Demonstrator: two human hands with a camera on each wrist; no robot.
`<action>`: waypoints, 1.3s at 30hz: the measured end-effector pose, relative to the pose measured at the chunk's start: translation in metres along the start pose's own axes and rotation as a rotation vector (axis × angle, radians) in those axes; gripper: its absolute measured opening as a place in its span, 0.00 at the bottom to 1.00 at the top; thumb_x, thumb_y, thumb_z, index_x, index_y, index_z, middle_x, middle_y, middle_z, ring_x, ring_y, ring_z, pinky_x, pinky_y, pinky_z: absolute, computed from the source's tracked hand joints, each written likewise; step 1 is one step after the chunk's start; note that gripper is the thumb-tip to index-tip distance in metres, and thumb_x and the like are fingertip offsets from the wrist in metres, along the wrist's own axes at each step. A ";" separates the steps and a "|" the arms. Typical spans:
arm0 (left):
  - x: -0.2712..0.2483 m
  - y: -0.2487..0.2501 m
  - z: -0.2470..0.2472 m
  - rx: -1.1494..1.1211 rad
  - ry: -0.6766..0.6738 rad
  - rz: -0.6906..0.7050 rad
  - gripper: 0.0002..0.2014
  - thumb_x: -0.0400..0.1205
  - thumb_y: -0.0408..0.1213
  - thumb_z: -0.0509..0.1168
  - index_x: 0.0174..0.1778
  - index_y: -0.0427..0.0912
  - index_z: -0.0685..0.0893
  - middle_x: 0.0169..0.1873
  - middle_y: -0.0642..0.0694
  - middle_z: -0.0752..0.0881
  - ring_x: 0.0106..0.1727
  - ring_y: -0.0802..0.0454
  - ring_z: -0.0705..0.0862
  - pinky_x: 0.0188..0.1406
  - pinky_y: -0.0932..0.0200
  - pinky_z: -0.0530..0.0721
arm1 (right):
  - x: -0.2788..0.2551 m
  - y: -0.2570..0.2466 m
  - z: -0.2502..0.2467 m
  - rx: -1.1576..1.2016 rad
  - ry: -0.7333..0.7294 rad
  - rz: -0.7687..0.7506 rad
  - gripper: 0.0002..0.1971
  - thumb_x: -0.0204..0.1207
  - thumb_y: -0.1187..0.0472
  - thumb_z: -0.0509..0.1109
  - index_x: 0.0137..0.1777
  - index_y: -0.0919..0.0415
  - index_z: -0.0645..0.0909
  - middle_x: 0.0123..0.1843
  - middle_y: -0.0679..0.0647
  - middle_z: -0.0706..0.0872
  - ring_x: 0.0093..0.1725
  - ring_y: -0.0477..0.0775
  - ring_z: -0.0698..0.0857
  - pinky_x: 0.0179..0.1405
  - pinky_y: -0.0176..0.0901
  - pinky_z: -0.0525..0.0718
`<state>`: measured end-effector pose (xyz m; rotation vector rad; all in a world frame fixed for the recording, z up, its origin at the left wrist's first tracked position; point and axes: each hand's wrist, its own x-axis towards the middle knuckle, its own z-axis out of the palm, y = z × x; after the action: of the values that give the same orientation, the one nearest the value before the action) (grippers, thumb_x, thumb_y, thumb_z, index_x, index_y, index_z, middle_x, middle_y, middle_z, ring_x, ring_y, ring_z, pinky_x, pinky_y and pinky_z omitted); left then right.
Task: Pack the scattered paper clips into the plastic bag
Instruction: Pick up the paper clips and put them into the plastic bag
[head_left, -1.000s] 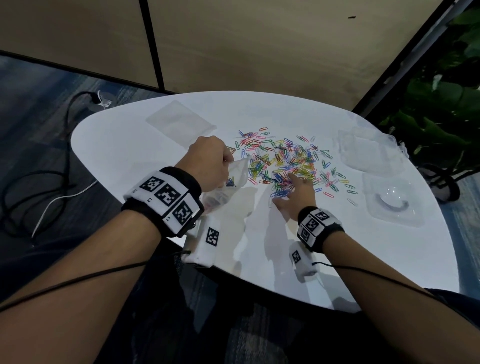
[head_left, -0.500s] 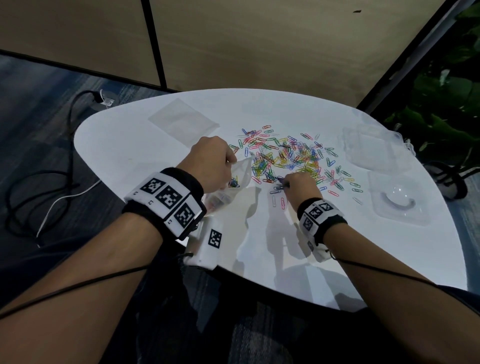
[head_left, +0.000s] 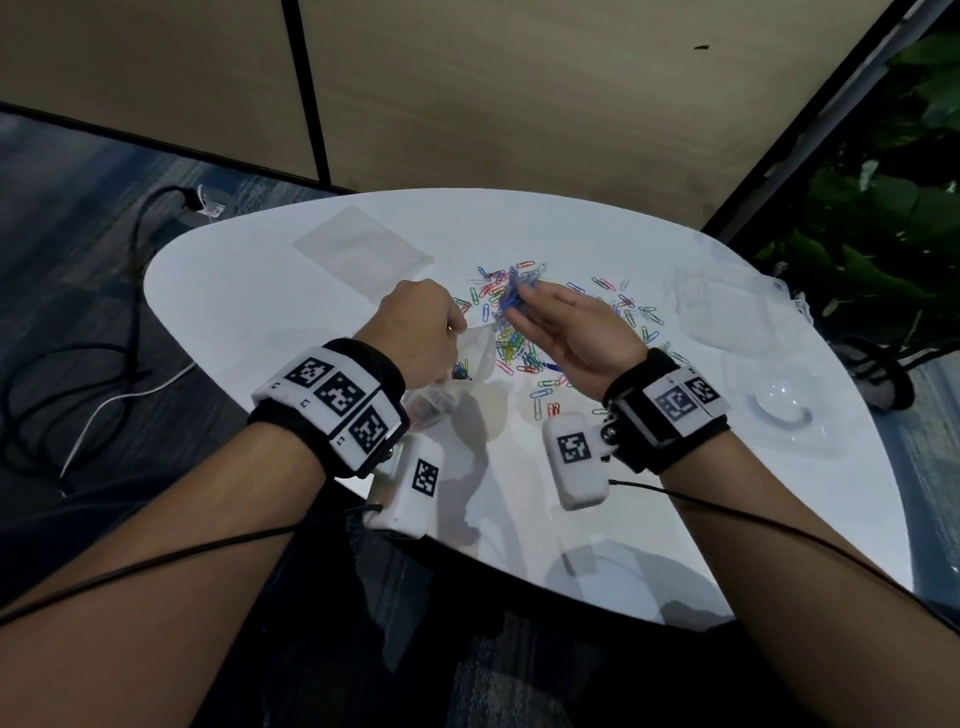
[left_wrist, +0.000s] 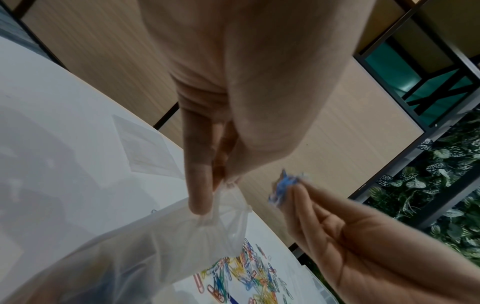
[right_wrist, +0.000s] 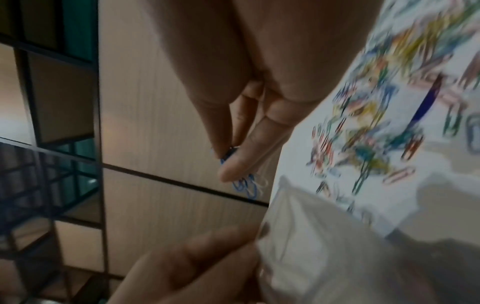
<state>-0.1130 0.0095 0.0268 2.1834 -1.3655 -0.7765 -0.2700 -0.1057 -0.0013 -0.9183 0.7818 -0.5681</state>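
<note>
Coloured paper clips (head_left: 524, 348) lie scattered across the middle of the white table (head_left: 649, 499). My left hand (head_left: 415, 332) pinches the rim of a clear plastic bag (head_left: 472, 358) and holds its mouth up; the same bag (left_wrist: 155, 242) shows some clips inside near its bottom. My right hand (head_left: 566, 332) is raised above the table, palm turned up, and pinches a small bunch of mostly blue clips (head_left: 517, 296) just right of the bag's mouth. In the wrist views the bunch (left_wrist: 283, 187) (right_wrist: 245, 185) sticks out past the fingertips (right_wrist: 228, 172).
A second flat clear bag (head_left: 363, 249) lies at the table's far left. Clear plastic trays (head_left: 727, 306) (head_left: 779, 410) sit along the right side. Cables (head_left: 78, 364) run over the floor on the left, and leafy plants (head_left: 883, 218) stand at the right.
My right hand has lifted off the table with a bunch of clips, turned palm up and moved left towards the bag's mouth. My left hand still holds the bag.
</note>
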 end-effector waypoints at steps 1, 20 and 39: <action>0.000 0.000 0.000 -0.006 0.004 0.000 0.16 0.83 0.26 0.61 0.60 0.37 0.90 0.52 0.35 0.91 0.53 0.35 0.90 0.60 0.47 0.88 | -0.002 0.003 0.010 -0.007 -0.005 -0.001 0.07 0.80 0.67 0.70 0.54 0.70 0.84 0.47 0.58 0.91 0.49 0.49 0.91 0.49 0.34 0.87; 0.000 0.004 0.005 0.002 0.003 0.026 0.14 0.81 0.26 0.64 0.55 0.40 0.92 0.46 0.39 0.90 0.52 0.40 0.90 0.60 0.47 0.88 | -0.019 0.032 0.039 -1.360 -0.105 -0.190 0.12 0.76 0.62 0.73 0.58 0.58 0.90 0.54 0.53 0.92 0.46 0.50 0.88 0.53 0.37 0.82; -0.004 -0.030 -0.021 0.023 0.102 -0.056 0.14 0.84 0.29 0.61 0.59 0.40 0.90 0.55 0.40 0.89 0.43 0.41 0.93 0.54 0.51 0.90 | 0.002 0.082 -0.091 -1.186 0.326 -0.003 0.32 0.58 0.57 0.87 0.63 0.60 0.82 0.45 0.48 0.83 0.37 0.42 0.82 0.40 0.32 0.82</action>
<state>-0.0801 0.0273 0.0244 2.2551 -1.2742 -0.6623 -0.3329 -0.1099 -0.1065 -1.9317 1.4572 -0.2062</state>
